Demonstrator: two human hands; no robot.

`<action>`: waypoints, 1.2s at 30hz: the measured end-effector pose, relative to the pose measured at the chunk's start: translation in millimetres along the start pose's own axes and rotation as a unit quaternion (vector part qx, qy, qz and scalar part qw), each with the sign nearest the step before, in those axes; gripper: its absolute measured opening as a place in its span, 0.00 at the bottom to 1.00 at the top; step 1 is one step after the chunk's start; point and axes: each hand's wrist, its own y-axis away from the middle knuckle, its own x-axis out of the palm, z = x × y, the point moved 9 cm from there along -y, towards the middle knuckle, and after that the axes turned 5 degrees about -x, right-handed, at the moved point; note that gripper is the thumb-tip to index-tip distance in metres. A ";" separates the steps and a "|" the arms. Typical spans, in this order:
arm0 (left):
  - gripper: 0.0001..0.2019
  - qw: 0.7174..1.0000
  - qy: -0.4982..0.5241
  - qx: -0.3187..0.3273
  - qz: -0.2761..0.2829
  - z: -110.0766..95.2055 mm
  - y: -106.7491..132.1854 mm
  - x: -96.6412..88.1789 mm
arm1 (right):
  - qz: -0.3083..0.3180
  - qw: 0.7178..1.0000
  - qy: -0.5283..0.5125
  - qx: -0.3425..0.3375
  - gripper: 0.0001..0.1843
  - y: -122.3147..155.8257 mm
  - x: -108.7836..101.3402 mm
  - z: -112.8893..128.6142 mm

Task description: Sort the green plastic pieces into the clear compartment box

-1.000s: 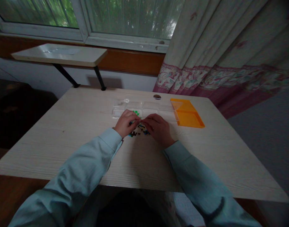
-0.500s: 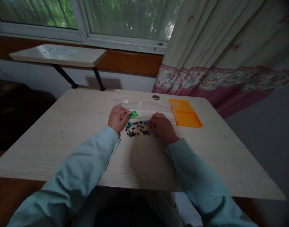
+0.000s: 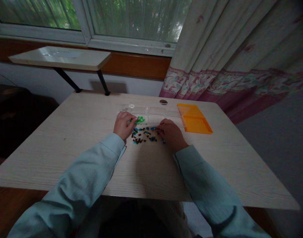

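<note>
A scatter of tiny dark, blue and brown beads (image 3: 144,135) lay on the pale wooden table (image 3: 67,138) between both hands. The left hand (image 3: 123,125) was curled, fingertips beside green beads (image 3: 140,119) in a clear compartment tray (image 3: 151,110); its grip was unclear. The right hand (image 3: 170,134) rested curled at the scatter's edge. An orange lid (image 3: 194,119) lay just right.

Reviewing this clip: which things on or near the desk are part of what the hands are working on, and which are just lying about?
In use:
left hand, at the green pieces
right hand, at the scattered small pieces
clear compartment tray

Lying about:
orange lid
side shelf
curtain
</note>
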 end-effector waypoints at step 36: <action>0.12 0.999 -0.024 -0.032 -0.001 7.8 0.2 2.7 | -0.017 0.996 -0.022 -0.090 0.12 -11.3 18.2 72.7</action>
